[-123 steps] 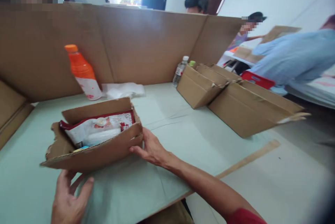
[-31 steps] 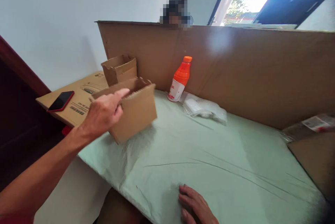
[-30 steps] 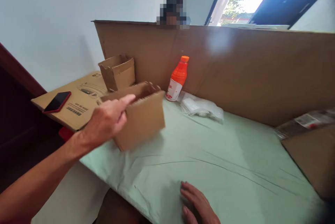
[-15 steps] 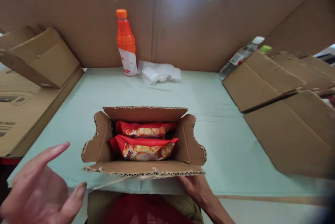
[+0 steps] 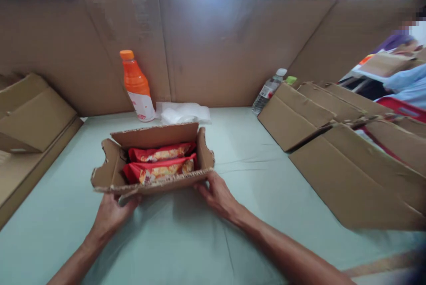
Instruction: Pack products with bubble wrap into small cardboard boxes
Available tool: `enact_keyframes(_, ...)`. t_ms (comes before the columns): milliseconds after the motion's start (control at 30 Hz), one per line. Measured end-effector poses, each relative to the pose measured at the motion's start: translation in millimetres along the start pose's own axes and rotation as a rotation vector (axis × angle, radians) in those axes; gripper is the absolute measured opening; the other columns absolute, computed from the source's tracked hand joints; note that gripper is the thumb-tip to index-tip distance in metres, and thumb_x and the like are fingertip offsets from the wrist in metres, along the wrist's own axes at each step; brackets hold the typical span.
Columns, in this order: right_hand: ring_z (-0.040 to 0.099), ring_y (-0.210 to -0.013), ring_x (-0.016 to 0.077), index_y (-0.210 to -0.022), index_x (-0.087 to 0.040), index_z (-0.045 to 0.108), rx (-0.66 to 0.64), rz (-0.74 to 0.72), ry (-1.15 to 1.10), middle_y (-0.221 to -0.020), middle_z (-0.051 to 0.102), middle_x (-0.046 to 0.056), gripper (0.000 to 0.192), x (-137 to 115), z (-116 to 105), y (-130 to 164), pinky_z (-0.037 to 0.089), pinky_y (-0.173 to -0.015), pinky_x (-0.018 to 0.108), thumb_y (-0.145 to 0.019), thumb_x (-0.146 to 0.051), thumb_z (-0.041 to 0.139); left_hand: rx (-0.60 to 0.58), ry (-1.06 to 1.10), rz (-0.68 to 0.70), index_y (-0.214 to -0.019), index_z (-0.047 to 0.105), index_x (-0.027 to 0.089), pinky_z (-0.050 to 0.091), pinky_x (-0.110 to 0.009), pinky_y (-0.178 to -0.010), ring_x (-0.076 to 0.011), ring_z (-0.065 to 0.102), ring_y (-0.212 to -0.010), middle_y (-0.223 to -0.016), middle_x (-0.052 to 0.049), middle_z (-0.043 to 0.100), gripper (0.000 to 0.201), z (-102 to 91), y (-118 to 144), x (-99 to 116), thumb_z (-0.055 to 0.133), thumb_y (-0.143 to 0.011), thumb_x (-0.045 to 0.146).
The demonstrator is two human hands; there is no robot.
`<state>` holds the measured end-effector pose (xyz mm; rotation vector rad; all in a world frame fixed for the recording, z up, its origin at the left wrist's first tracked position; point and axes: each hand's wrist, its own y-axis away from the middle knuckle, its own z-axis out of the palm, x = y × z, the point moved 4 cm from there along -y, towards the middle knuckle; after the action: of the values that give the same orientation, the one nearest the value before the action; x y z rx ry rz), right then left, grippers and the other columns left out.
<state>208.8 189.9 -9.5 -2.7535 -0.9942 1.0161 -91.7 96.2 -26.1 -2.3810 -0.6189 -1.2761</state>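
1. Pale green cloth covers the table, walled in by a cardboard screen.
2. Left hand grips the near left underside of the small open carton; right hand pinches its near right corner.
3. Risk (my judgement): the ragged front flap could buckle and tip the carton.
4. Count: two red snack packets, one orange bottle, one clear bottle.

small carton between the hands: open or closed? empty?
Open, not empty. The cardboard box has all four top flaps standing up, and two red snack packets show inside. Left hand and right hand hold its near side.
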Motion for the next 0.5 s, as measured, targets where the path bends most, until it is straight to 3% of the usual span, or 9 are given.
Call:
enact_keyframes(67,0.065,-0.107,0.0248,-0.144,-0.017,0.046,0.005,0.055,-0.194,-0.127,0.066,0.014,0.063,14.9,3.1,-36.4,0.056,-0.086,0.037,-0.083,-0.012,0.062,0.036,0.144,-0.012,-0.102,0.056,0.021,0.058,-0.044,-0.085,-0.0274,0.068,-0.089,-0.097,-0.007,0.066,0.058,14.1,-29.1,1.7,0.079,-0.056,0.048)
enact_keyframes(133,0.066,-0.106,0.0226,-0.144,-0.015,0.047,-0.073,0.05,-0.358,-0.13,0.065,0.014,0.066,31.3,3.8,-64.2,0.057,-0.085,0.034,-0.081,-0.012,0.064,0.088,0.213,-0.02,-0.11,0.051,0.022,0.057,-0.04,-0.086,-0.0249,0.066,-0.095,-0.103,-0.006,0.063,0.064,25.6,-46.4,-3.9,0.08,-0.057,0.042)
enact_keyframes(200,0.066,-0.107,0.0219,-0.137,-0.016,0.055,-0.168,0.0,-0.394,-0.131,0.065,0.013,0.055,49.5,-2.8,-83.7,0.057,-0.083,0.033,-0.083,-0.016,0.065,0.121,0.225,-0.044,-0.113,0.051,0.023,0.055,-0.041,-0.093,-0.0258,0.064,-0.103,-0.106,-0.005,0.062,0.064,33.6,-51.6,-14.2,0.08,-0.059,0.039)
enact_keyframes(267,0.064,-0.115,0.023,-0.122,-0.018,0.067,-0.133,-0.04,-0.291,-0.131,0.066,0.012,0.034,70.3,-19.2,-101.4,0.056,-0.088,0.036,-0.088,-0.02,0.062,0.137,0.226,-0.066,-0.117,0.051,0.024,0.052,-0.045,-0.101,-0.0277,0.063,-0.111,-0.109,-0.006,0.063,0.065,37.3,-49.2,-24.5,0.08,-0.062,0.038)
enact_keyframes(333,0.058,-0.127,0.025,-0.109,-0.019,0.072,0.003,-0.066,-0.078,-0.137,0.064,0.011,0.022,89.1,-39.1,-123.4,0.05,-0.101,0.043,-0.092,-0.02,0.059,0.153,0.235,-0.081,-0.122,0.05,0.026,0.049,-0.048,-0.106,-0.0289,0.062,-0.116,-0.111,-0.005,0.064,0.067,37.4,-44.9,-31.2,0.08,-0.063,0.038)
enact_keyframes(400,0.049,-0.137,0.0286,-0.108,-0.019,0.074,0.069,-0.094,0.152,-0.147,0.056,0.012,0.022,101.7,-51.4,-151.2,0.042,-0.109,0.051,-0.091,-0.017,0.06,0.158,0.228,-0.096,-0.123,0.051,0.026,0.047,-0.05,-0.108,-0.0299,0.062,-0.116,-0.109,-0.005,0.064,0.068,35.8,-42.2,-33.6,0.081,-0.063,0.039)
enact_keyframes(500,0.04,-0.143,0.0352,-0.117,-0.016,0.071,-0.034,-0.132,0.398,-0.152,0.051,0.015,0.032,110.6,-52.1,-194.6,0.038,-0.109,0.057,-0.086,-0.012,0.066,0.162,0.195,-0.124,-0.121,0.053,0.026,0.049,-0.052,-0.106,-0.0301,0.063,-0.11,-0.104,-0.004,0.063,0.068,33.1,-42.5,-33.6,0.083,-0.061,0.039)
